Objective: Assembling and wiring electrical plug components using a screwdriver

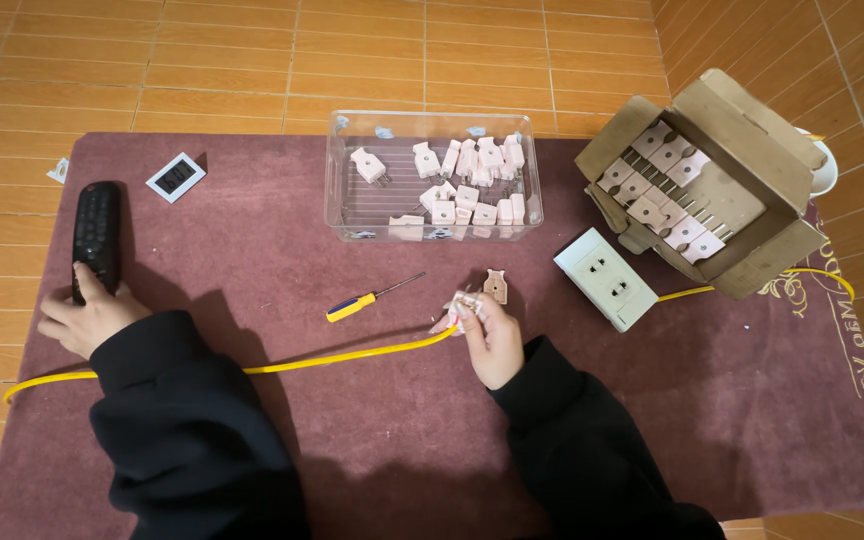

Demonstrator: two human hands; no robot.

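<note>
My left hand (87, 315) rests on the lower end of a black remote control (98, 236) at the left edge of the maroon mat (282, 420). My right hand (490, 335) holds the end of a yellow cable (352, 357), where an opened pale plug part (464, 305) sits at my fingertips. A separate plug cover (495, 286) lies just beyond the fingers. A screwdriver with a yellow and blue handle (364, 301) lies on the mat to the left of my right hand.
A clear plastic box (432, 175) holds several pale plugs. An open cardboard box (712, 185) at the right holds more. A white double socket (606, 279) lies on the mat with the yellow cable. A small digital clock (175, 177) sits at the far left.
</note>
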